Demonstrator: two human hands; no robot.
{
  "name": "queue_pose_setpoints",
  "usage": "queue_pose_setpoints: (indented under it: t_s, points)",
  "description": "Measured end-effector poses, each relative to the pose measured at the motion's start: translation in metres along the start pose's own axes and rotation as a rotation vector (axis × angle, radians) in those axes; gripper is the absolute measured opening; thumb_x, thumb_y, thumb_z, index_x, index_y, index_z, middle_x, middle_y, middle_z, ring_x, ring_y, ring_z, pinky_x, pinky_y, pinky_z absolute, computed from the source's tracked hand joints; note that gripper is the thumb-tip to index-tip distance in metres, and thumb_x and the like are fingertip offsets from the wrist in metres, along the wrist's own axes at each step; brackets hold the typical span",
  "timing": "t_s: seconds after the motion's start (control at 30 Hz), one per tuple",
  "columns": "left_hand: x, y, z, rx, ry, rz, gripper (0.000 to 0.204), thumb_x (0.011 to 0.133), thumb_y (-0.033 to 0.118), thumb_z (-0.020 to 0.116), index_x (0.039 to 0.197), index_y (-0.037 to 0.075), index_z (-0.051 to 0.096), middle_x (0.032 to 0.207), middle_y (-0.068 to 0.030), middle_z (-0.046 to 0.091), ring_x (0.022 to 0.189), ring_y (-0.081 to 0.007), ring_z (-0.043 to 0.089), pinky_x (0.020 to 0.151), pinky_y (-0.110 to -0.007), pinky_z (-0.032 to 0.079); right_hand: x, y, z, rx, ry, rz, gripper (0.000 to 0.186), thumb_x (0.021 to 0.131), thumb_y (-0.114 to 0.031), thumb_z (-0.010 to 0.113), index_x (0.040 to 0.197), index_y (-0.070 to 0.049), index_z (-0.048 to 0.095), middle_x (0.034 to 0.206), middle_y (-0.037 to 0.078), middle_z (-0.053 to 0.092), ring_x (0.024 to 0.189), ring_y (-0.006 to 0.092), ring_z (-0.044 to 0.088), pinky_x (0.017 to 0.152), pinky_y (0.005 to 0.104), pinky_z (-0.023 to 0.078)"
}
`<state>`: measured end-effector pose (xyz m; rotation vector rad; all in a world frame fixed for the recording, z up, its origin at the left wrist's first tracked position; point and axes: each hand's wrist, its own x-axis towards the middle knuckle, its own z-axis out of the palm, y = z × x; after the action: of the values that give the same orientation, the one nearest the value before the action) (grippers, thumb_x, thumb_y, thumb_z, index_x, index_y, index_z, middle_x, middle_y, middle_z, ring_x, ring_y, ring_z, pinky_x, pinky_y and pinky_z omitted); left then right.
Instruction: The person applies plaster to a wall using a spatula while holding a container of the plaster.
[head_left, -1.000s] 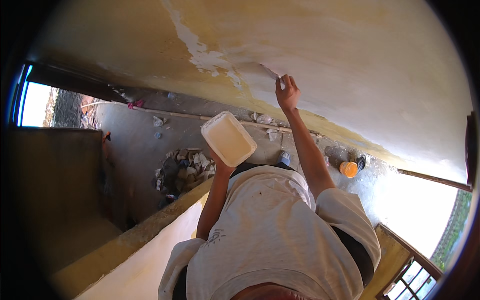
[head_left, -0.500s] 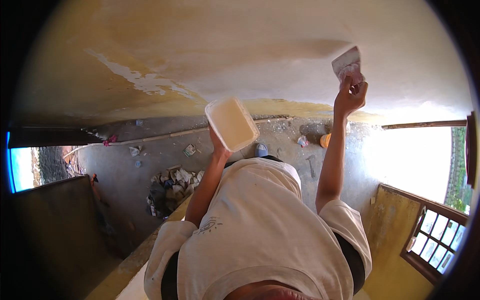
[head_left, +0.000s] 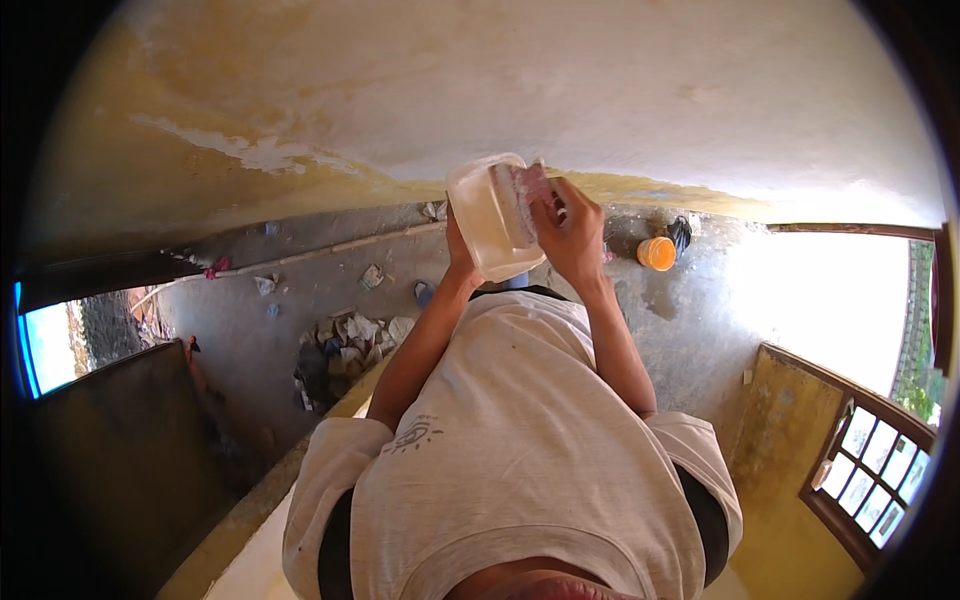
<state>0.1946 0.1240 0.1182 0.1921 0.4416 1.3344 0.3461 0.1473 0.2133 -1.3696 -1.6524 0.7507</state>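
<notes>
My left hand is wrapped around the side of a rectangular whitish plastic tub, which is tilted in front of my chest. Pale, creamy paste coats the inside of the tub. In my right hand is a flat putty scraper, pinkish and smeared with white. Its blade sits inside the tub by the right-hand rim, and my fingers pinch its upper part. Past the tub rises a wall, partly coated whitish over old yellow paint, with a peeled pale patch at the left.
An orange bucket stands on the floor to the right, beside a black plastic bag. A long pole lies along the wall's foot. A rubble heap is at lower left. Bright light enters by an opening at right.
My right hand has come down from the wall with the scraper and brought it into the tub. The tub has moved slightly up and right, tilting more.
</notes>
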Motion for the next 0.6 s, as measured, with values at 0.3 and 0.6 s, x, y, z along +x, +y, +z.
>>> queue_pose_setpoints:
  t_s: [0.3,0.6]
  points:
    - [0.003,-0.006,-0.001,-0.078,-0.073,0.01,0.066,0.1,0.058,0.03,0.144,0.011,0.043,0.138,-0.0144,0.054,0.122,-0.0328,0.058,0.1,-0.048,0.051,0.001,0.004,-0.001,-0.036,-0.081,-0.127,0.013,0.083,-0.005,0.068,0.09,0.003,0.061,0.073,0.018,0.06,0.058,0.0252,0.057,0.058,0.0323,0.047]
    - [-0.007,0.015,0.007,-0.098,-0.067,0.036,0.069,0.099,0.057,0.031,0.15,0.01,0.036,0.145,-0.0167,0.048,0.129,-0.0361,0.052,0.102,-0.056,0.049,0.008,-0.003,-0.01,0.568,-0.124,0.222,0.018,0.091,-0.009,0.07,0.1,0.004,0.061,0.087,0.006,0.069,0.078,0.0084,0.062,0.065,0.0249,0.051]
